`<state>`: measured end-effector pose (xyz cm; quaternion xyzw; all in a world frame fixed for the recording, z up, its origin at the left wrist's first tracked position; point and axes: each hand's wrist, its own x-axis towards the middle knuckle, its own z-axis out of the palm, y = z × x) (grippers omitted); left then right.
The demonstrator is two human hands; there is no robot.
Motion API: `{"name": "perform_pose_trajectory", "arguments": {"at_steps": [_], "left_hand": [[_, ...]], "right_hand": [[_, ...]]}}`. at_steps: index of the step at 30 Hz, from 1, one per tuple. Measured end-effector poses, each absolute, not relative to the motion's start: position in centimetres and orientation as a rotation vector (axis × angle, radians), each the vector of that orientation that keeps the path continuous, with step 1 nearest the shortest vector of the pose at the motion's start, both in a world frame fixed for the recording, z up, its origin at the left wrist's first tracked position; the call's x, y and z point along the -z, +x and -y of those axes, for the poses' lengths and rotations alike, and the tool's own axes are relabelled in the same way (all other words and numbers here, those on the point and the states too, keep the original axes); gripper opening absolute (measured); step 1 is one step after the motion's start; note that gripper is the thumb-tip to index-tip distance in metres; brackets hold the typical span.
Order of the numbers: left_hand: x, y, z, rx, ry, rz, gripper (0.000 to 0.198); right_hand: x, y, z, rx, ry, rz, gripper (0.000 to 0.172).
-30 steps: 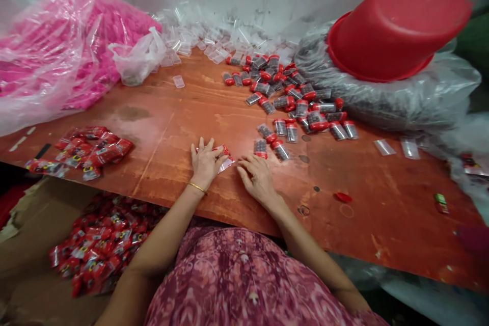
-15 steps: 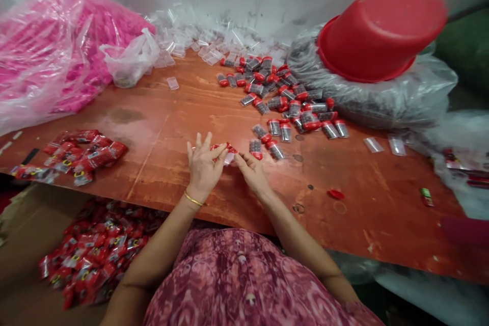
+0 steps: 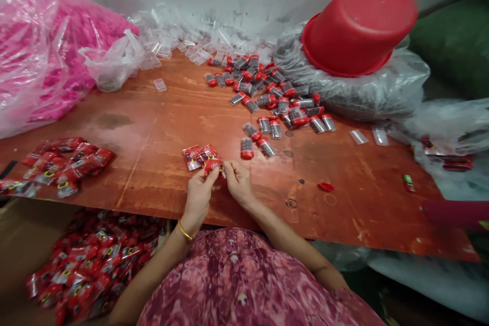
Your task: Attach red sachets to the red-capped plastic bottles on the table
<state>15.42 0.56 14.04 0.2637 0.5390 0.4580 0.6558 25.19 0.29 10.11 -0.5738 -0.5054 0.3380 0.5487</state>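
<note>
View from above of a person seated at a reddish-brown wooden surface point(image 3: 160, 127). Both hands meet near its front edge. The left hand point(image 3: 197, 194) and right hand point(image 3: 237, 185) each have a closed grip, thumb against forefinger, on the near end of a small bunch of red packets point(image 3: 201, 155). The other fingers are curled loosely. The red packets fan out away from the person, just past the fingertips point(image 3: 216, 170); whether they rest on the wood or are lifted slightly cannot be told. A gold bangle point(image 3: 184, 231) sits on the left wrist.

Just beyond the right hand lie scattered small vials with red caps point(image 3: 267, 97). Behind them, an upturned red basin point(image 3: 357, 28) rests on a clear bag of dark contents point(image 3: 362, 94). At far left is a large pink plastic bag point(image 3: 34, 56), with a separate pile of packets point(image 3: 64, 163) near the left edge. A carton of more packets point(image 3: 87, 265) sits below the surface.
</note>
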Motion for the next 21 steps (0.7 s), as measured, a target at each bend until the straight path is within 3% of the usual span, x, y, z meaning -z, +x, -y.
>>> {"name": "perform_pose_trajectory", "arguments": {"at_steps": [3, 7, 11, 13, 21], "left_hand": [[-14.2, 15.5, -1.2, -1.012, 0.549, -1.208, 0.039], [-14.3, 15.2, -2.6, -1.051, 0.547, -1.158, 0.036], [-14.8, 14.4, -3.6, -1.037, 0.531, -1.158, 0.034], [-15.0, 14.0, -3.8, -1.004, 0.503, -1.143, 0.032], [-14.5, 13.4, -3.6, -0.921, 0.4, -1.118, 0.026]], "right_hand": [[-9.9, 25.1, -0.1, -0.807, -1.356, 1.189, 0.026], [-10.7, 26.9, -0.5, -0.862, -1.325, 1.397, 0.033], [-11.7, 32.6, -3.5, -0.454, -1.371, 1.929, 0.028], [-11.8, 35.6, -5.5, -0.298, -1.455, 2.181, 0.036], [-11.4, 38.4, -5.0, -0.17, -1.456, 2.593, 0.036]]}}
